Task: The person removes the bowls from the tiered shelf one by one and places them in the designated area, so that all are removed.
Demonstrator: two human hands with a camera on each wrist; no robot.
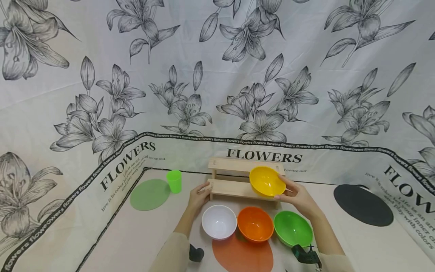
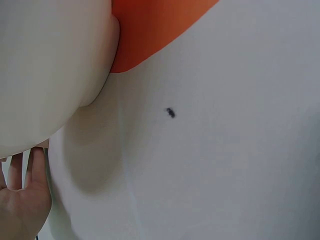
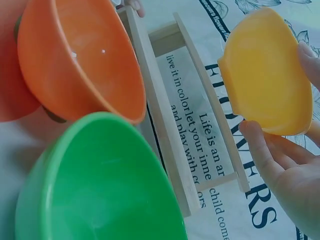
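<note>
My right hand [image 1: 296, 195] grips a yellow bowl [image 1: 266, 181] by its right side, thumb and fingers on opposite faces. In the right wrist view the yellow bowl [image 3: 270, 75] is held tilted on its side, apart from the wooden rack [image 3: 167, 115]. In the head view it overlaps the right part of the two-tier wooden rack [image 1: 231, 187]. My left hand [image 1: 198, 197] holds the left end of the rack's lower shelf. The left wrist view shows the left hand [image 2: 25, 200] with its fingertips hidden behind the white bowl [image 2: 50, 65].
In front of the rack stand a white bowl [image 1: 219, 222], an orange bowl [image 1: 255, 224] and a green bowl [image 1: 293, 228] in a row. A round orange mat [image 1: 242, 255] lies nearer. Left are a green cup [image 1: 175, 181] and green mat [image 1: 149, 195]; right, a dark mat [image 1: 363, 205].
</note>
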